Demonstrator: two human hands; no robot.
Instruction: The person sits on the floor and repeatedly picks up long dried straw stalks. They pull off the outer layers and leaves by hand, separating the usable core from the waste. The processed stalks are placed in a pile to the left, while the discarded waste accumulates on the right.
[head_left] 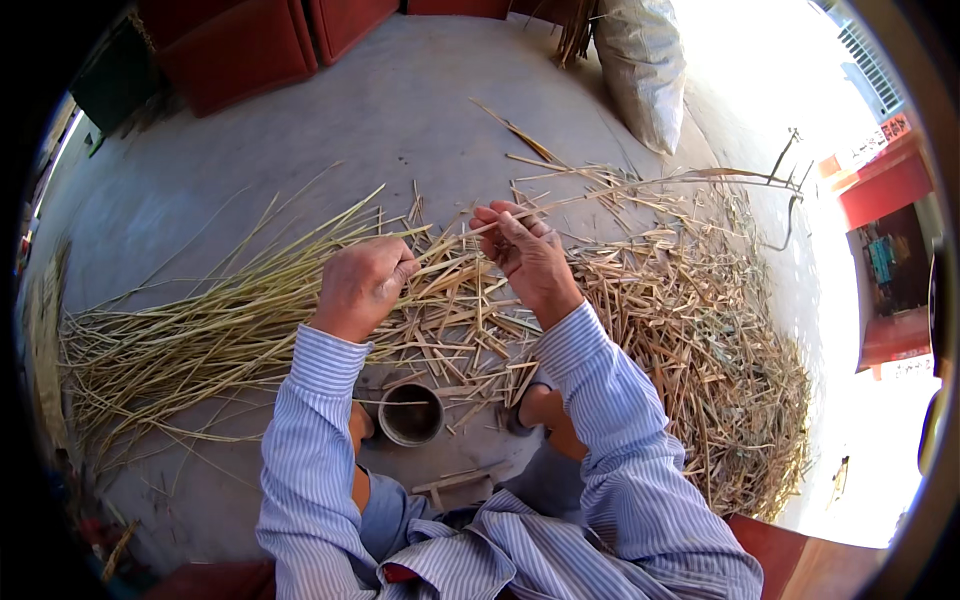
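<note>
A long dry plant stalk (600,194) stretches between my hands and far out to the right, ending in a thin branched tip. My left hand (362,284) is a closed fist, knuckles up, around the stalk's near end. My right hand (530,255), palm turned up, pinches the same stalk between thumb and fingers. Below the left hand lies a spread of long yellow-green stalks (200,345), pointing left. Short cut pieces of dry stalk (440,340) are scattered under and between both hands.
A large heap of dry stalk scraps (700,370) lies to the right. A dark round bowl (411,414) stands on the floor between my feet. At the back are a pale woven sack (642,75) and red chairs (235,55). Bright sunlight falls on the right side.
</note>
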